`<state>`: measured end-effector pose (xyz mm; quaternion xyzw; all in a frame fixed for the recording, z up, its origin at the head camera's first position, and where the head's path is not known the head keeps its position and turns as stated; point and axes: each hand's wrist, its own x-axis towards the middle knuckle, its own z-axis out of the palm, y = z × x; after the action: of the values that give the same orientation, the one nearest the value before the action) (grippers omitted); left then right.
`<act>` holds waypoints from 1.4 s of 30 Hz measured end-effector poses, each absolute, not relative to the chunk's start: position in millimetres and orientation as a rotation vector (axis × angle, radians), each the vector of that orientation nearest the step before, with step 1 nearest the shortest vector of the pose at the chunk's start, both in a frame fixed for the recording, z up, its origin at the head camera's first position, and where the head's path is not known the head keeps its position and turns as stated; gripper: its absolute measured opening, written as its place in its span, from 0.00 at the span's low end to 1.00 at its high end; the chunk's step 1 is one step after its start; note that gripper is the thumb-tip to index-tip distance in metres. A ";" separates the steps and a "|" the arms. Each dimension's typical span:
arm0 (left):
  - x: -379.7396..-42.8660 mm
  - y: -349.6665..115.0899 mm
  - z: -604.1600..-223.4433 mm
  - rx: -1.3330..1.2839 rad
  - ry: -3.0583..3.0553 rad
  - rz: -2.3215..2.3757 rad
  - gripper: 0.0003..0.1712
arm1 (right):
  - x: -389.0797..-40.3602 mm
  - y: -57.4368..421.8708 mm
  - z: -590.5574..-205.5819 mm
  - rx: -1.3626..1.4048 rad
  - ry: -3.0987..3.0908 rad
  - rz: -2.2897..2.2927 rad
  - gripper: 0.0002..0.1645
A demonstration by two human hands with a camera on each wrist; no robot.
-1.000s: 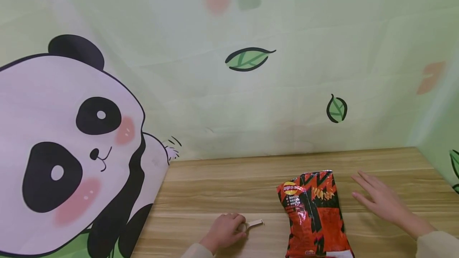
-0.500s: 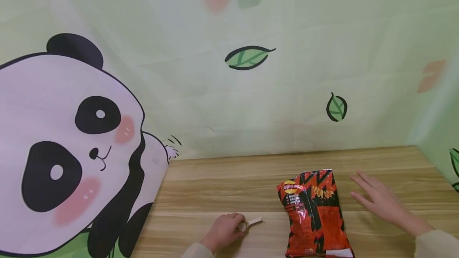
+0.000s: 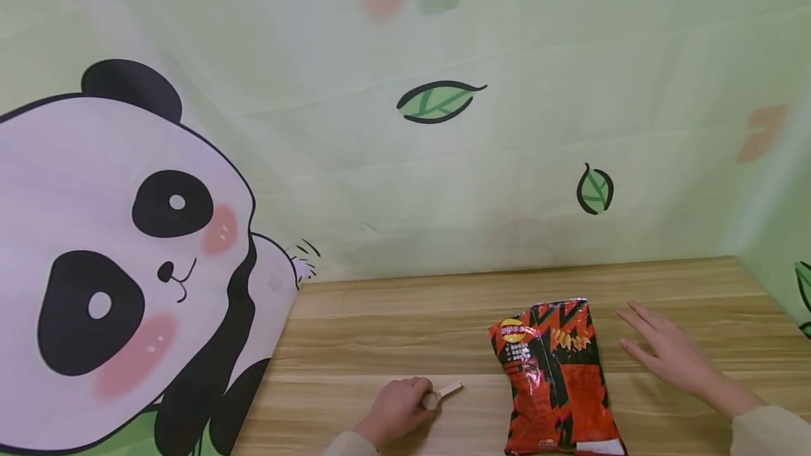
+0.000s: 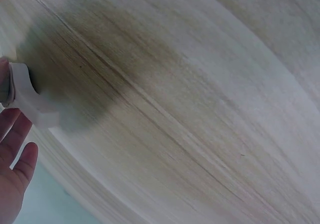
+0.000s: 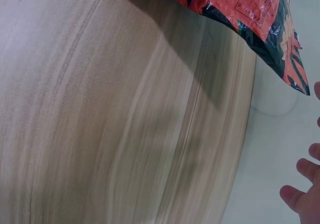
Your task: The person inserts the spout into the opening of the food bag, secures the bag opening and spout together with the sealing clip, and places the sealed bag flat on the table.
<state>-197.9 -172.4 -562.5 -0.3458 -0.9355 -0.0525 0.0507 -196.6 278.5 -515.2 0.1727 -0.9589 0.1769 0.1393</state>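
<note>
"While you compared it with one second before, did anything shift?"

"Very little. The right hand [image 3: 681, 357] had drifted slightly toward the red-and-black snack bag [image 3: 579, 400], and the small white piece [image 3: 451, 391] at the left hand [image 3: 398, 407] had its tip angled a touch farther away. The bag itself had not moved."

"What were the fingers doing?"

"On the left, thumb and fingers pinched the round part of the white piece, with its straight tab poking out past the fingertips toward the bag. On the right they were spread and held nothing; the bag lay just off their tips, on the thumb side, apart from them. I couldn't tell whether that palm touched the wood."

"So the bag sat between the two hands?"

"Yes, lying on the table, nearer the right fingers, its yellow badge [image 3: 513, 330] on the corner toward the left hand."

"And the surface?"

"Wood-grain table [image 3: 355, 322], streaked light and brown beneath both sets of fingers, with a soft dark patch [image 4: 100, 74] on it near the left fingertips."

"The room?"

"Beyond the fingers rose a pale green backdrop [image 3: 317, 195], faintly creased. It carried a long leaf [image 3: 437, 103], a smaller leaf [image 3: 595, 190] past the right fingertips, and a big cartoon panda [image 3: 82, 181] off to the left of the left hand."
</note>
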 end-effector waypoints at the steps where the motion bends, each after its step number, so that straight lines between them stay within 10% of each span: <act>1: -198.5 -172.5 -563.5 -1.054 -2.850 -0.160 0.16 | -196.4 278.3 -514.9 0.501 -2.767 0.513 0.32; 42: -195.6 -172.4 -562.9 -0.916 -2.784 -0.134 0.11 | -194.2 269.6 -514.0 0.535 -2.717 0.531 0.30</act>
<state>-195.6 -172.4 -562.9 -0.3107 -0.9437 -0.0454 0.1037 -194.2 269.6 -514.0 0.1872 -0.9512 0.1858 0.1602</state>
